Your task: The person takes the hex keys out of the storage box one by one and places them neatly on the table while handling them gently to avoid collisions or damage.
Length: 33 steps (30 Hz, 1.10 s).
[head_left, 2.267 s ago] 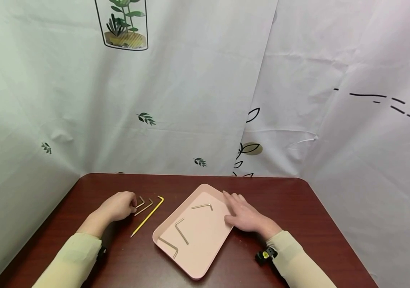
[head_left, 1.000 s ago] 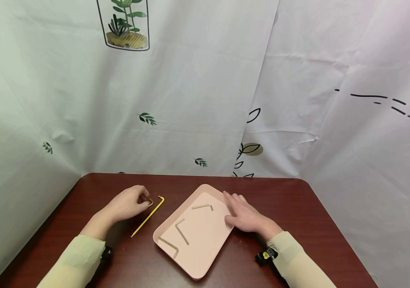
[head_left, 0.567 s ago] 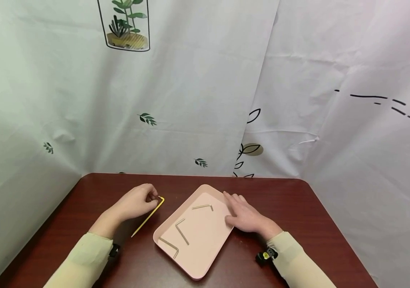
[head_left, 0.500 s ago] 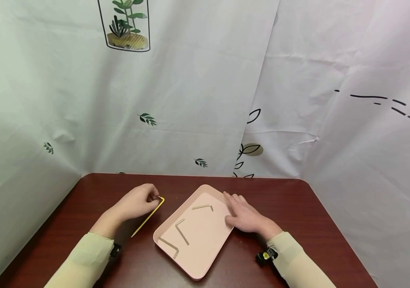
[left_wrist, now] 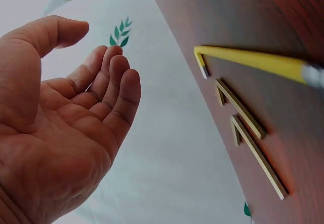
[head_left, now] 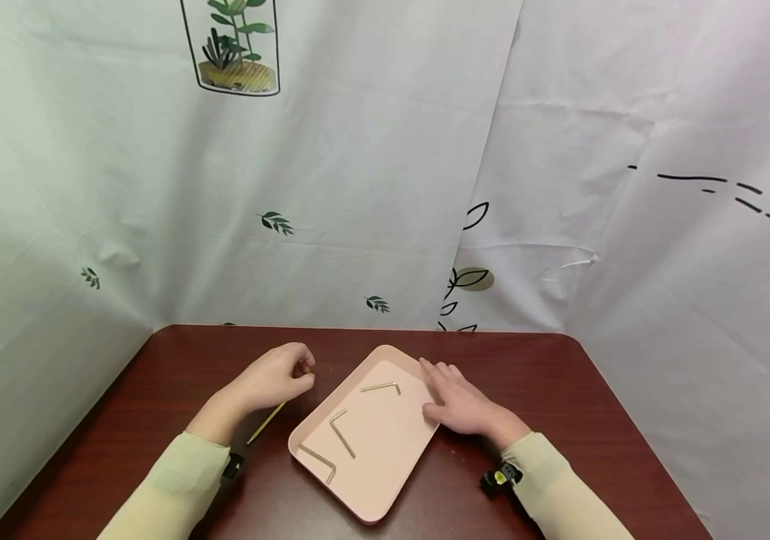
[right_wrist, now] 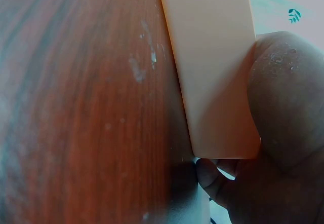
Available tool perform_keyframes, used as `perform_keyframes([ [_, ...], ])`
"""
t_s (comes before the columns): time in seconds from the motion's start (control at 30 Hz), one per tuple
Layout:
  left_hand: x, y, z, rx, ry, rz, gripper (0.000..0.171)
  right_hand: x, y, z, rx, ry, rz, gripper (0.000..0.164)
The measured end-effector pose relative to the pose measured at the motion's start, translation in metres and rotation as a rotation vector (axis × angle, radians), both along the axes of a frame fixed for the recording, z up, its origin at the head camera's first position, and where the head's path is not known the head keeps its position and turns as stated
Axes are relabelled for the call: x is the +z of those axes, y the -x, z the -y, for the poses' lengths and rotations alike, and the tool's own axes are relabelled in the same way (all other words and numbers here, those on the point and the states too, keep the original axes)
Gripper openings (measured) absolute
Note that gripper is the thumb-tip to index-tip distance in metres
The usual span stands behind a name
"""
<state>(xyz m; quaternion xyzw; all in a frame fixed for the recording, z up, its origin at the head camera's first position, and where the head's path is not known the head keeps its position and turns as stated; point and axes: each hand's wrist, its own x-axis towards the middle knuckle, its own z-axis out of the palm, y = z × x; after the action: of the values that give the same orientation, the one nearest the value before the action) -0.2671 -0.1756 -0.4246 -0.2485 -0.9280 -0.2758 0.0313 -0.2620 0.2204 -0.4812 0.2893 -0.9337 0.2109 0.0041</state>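
Observation:
My left hand (head_left: 273, 381) hovers over the bent end of a yellow hex key (head_left: 266, 424), hiding most of it in the head view. In the left wrist view that hand holds nothing, its fingers loosely curved and thumb apart. Two small brass-coloured hex keys, one nearer the yellow key (left_wrist: 240, 108) and one farther (left_wrist: 260, 158), lie beside it on the table; the hand covers both in the head view. My right hand (head_left: 462, 405) grips the right side of a pink tray (head_left: 385, 450), thumb over the rim and fingers around the corner.
Inside the tray lie an upper hex key (head_left: 380, 388), a middle hex key (head_left: 341, 436) and a lower hex key (head_left: 320, 461), spread apart. Dark red table (head_left: 527, 375) surrounds the tray. White printed cloth (head_left: 358, 187) hangs behind and along the sides.
My left hand has moved right, from the two small hex keys across to the bent end of the yellow one. The right hand and tray have stayed put.

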Motion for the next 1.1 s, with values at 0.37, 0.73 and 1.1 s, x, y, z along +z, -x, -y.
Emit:
perform_keyframes([
  [0.37,0.004,0.000,-0.023,-0.062,-0.022,0.013,0.012,0.002,-0.001,0.000,-0.008,-0.001,0.032,0.087],
  [0.73,0.004,0.000,-0.039,-0.091,-0.006,0.023,0.016,0.001,-0.001,0.000,-0.015,-0.001,0.029,0.087],
  [1.1,0.010,-0.002,-0.052,-0.102,0.015,0.009,0.011,0.002,-0.002,0.000,-0.017,0.002,0.032,0.087],
])
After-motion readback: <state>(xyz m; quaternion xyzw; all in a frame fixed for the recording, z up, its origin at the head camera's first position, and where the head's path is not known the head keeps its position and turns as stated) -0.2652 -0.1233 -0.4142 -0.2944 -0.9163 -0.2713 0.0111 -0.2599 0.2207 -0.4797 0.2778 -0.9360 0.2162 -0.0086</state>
